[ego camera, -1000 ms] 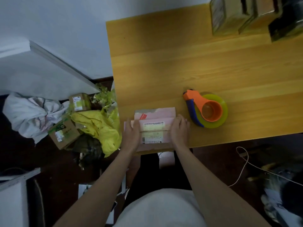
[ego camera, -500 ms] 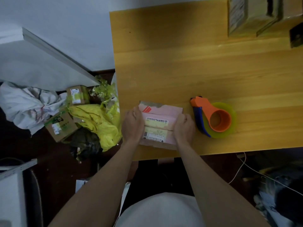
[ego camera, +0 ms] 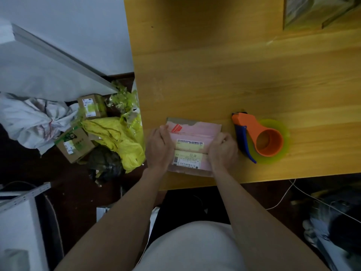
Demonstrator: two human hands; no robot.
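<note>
- The small parcel (ego camera: pixel 192 147), cardboard with pink wrap and printed labels, lay on the table (ego camera: pixel 214 75) close to its near edge, toward the near left corner.
- The left hand (ego camera: pixel 158 148) gripped the parcel's left end, fingers curled over it.
- The right hand (ego camera: pixel 222 151) clasped the right end, fingers bent round it.
- An orange and blue tape dispenser (ego camera: pixel 259 137) lay just beside the right hand, along the near edge.
- Cardboard boxes (ego camera: pixel 312 10) stood at the far right corner.
</note>
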